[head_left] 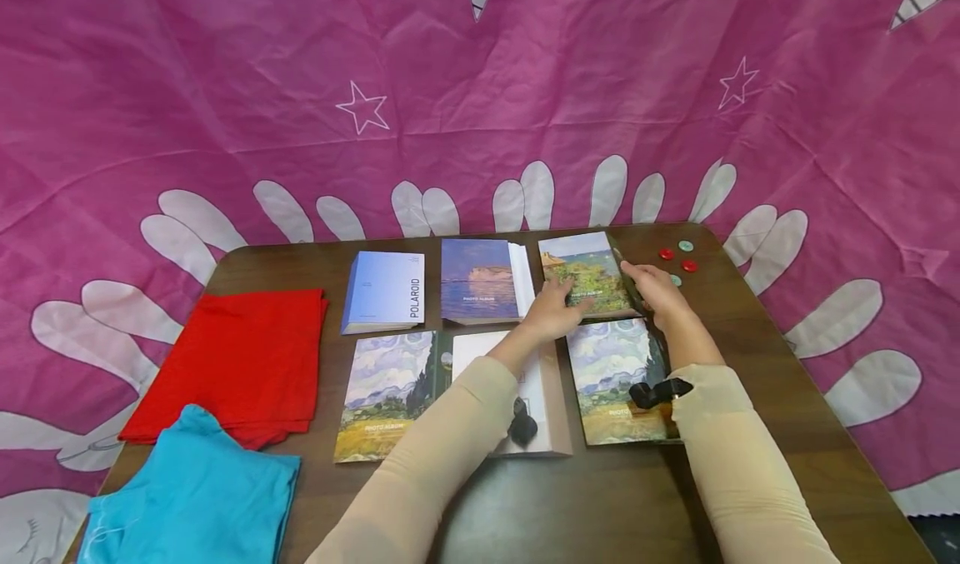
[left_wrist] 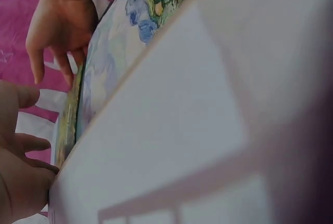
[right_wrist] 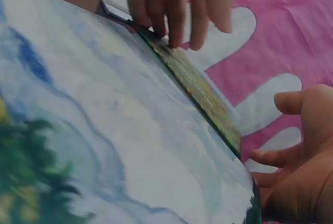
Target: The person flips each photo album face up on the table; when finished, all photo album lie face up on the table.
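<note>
My left hand (head_left: 555, 310) reaches over to the photo album with a seaside garden cover (head_left: 592, 260) at the back right. Its straight, spread fingers lie at the lower left of that cover. At the same album's right edge is my right hand (head_left: 656, 289), thumb toward the far end. In the right wrist view the left fingers (right_wrist: 177, 21) point down at the album, and the right hand (right_wrist: 299, 156) is beside its other end. Just in front lies a photo album with a cloudy field cover (head_left: 611, 372), under the right wrist. A white album (head_left: 551, 406) is partly hidden by the left forearm.
Farther left are a blue Polaroid album (head_left: 384, 289), a sea cliff album (head_left: 477, 277) and another field album (head_left: 390, 389). Red cloth (head_left: 232, 364) and turquoise cloth (head_left: 198, 497) lie at the left. Several red and green buttons (head_left: 688, 266) sit at the back right. A pink curtain (head_left: 450, 89) hangs behind.
</note>
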Tool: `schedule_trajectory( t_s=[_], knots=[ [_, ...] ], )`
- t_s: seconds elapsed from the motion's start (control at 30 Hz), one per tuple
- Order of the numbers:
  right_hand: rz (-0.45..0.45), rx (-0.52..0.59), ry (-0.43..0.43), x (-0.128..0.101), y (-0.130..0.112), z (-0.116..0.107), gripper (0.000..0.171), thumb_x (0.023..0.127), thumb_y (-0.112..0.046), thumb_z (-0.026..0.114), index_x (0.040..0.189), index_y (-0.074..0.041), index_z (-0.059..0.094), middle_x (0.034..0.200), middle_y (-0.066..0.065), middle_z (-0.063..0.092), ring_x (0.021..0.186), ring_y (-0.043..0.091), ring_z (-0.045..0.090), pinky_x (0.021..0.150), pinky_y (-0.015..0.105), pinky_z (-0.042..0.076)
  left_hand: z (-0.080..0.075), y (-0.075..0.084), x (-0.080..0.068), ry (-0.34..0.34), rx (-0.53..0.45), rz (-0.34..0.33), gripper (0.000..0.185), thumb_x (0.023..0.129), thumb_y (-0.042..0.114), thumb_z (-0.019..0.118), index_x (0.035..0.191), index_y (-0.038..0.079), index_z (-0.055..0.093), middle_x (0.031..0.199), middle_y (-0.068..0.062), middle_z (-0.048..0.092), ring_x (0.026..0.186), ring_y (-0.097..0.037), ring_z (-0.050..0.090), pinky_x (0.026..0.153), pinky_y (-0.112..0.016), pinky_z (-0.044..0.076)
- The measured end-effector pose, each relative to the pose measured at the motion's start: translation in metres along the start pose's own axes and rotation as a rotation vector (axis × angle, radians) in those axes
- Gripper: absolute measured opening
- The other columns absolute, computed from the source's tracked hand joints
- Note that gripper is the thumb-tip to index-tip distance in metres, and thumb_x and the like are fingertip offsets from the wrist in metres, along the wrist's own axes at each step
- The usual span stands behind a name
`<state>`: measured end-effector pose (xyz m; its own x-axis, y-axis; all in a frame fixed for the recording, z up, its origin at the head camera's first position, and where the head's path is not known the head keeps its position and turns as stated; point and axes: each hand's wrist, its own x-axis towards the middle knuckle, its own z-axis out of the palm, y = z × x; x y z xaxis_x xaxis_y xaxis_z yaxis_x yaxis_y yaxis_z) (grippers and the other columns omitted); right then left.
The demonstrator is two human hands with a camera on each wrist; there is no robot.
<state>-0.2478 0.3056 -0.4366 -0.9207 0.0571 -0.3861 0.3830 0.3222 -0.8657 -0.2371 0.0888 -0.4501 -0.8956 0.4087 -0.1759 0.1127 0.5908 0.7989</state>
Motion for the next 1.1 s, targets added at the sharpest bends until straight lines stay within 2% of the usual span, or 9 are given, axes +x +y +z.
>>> schedule_trajectory(
  t_s=[0.13,0.23,0.33,0.4,0.6,0.7,0.87,1.0,1.1],
  knots=[
    [-0.010,0.148,0.044,0.006,0.003,-0.001,0.069,0.108,-0.043,0.040,0.160,-0.002,0.021,0.164,0.019,0.021,0.149,0.034,0.025,0.103,0.037,0.039,-0.002,0.001,0.001,0.012,-0.055,-0.016,0.070,0.102,0.052,0.052,0.160,0.019,0.031,0.169,-0.011,0.011,0.154,-0.033,0.013,0.120,-0.056,0.023],
    [-0.022,0.159,0.108,0.010,0.003,0.001,0.059,0.108,-0.034,0.043,0.157,-0.002,0.032,0.155,0.016,0.035,0.130,0.025,0.044,0.089,0.025,0.043,-0.002,0.003,0.002,0.023,-0.101,-0.023,0.072,0.100,0.052,0.054,0.160,0.020,0.033,0.169,-0.009,0.014,0.154,-0.033,0.016,0.120,-0.055,0.025],
    [-0.054,0.164,0.175,0.013,0.000,0.003,0.054,0.107,-0.030,0.050,0.152,-0.001,0.043,0.134,0.007,0.046,0.105,0.012,0.048,0.081,0.019,0.045,0.002,0.007,0.003,0.039,-0.157,-0.031,0.072,0.099,0.052,0.056,0.159,0.020,0.035,0.169,-0.009,0.016,0.153,-0.033,0.018,0.120,-0.055,0.025],
    [-0.079,0.201,0.203,0.013,-0.005,0.002,0.055,0.105,-0.031,0.054,0.150,-0.001,0.046,0.123,0.000,0.049,0.097,0.008,0.049,0.078,0.018,0.047,0.006,0.009,0.005,0.041,-0.205,-0.036,0.071,0.099,0.052,0.056,0.159,0.021,0.035,0.169,-0.008,0.018,0.153,-0.033,0.020,0.120,-0.055,0.025],
    [-0.177,0.260,0.241,0.006,-0.022,0.001,0.050,0.104,-0.025,0.058,0.146,0.000,0.050,0.116,-0.009,0.050,0.100,0.004,0.049,0.081,0.016,0.046,0.016,0.012,0.008,0.025,-0.368,-0.046,0.074,0.096,0.058,0.057,0.160,0.027,0.033,0.167,-0.001,0.024,0.152,-0.028,0.025,0.119,-0.053,0.028],
    [-0.200,0.295,0.242,0.000,-0.028,0.002,0.045,0.102,-0.021,0.060,0.141,0.001,0.054,0.115,-0.007,0.051,0.098,0.005,0.052,0.077,0.014,0.048,0.016,0.013,0.010,0.043,-0.399,-0.036,0.075,0.096,0.060,0.055,0.160,0.026,0.033,0.164,0.000,0.031,0.150,-0.026,0.028,0.119,-0.050,0.029],
    [-0.219,0.452,0.209,-0.006,-0.032,0.006,0.029,0.102,-0.019,0.059,0.128,-0.005,0.064,0.106,-0.006,0.061,0.091,0.008,0.058,0.068,0.016,0.054,0.010,0.016,0.009,0.081,-0.417,0.024,0.072,0.098,0.057,0.055,0.159,0.026,0.035,0.160,-0.002,0.039,0.147,-0.024,0.036,0.117,-0.046,0.033],
    [-0.276,0.571,0.117,-0.008,-0.034,0.012,0.025,0.105,-0.019,0.056,0.122,-0.007,0.069,0.098,-0.006,0.070,0.090,0.009,0.062,0.072,0.019,0.055,0.000,0.024,0.006,0.186,-0.431,0.114,0.068,0.099,0.050,0.059,0.158,0.023,0.037,0.158,-0.005,0.042,0.142,-0.023,0.044,0.114,-0.038,0.039],
    [-0.281,0.559,0.058,-0.007,-0.034,0.017,0.022,0.104,-0.018,0.059,0.120,-0.009,0.069,0.095,-0.008,0.072,0.088,0.007,0.065,0.073,0.019,0.054,-0.008,0.028,0.004,0.270,-0.431,0.189,0.066,0.101,0.041,0.060,0.158,0.017,0.037,0.161,-0.004,0.037,0.139,-0.024,0.047,0.111,-0.034,0.042]
  ],
)
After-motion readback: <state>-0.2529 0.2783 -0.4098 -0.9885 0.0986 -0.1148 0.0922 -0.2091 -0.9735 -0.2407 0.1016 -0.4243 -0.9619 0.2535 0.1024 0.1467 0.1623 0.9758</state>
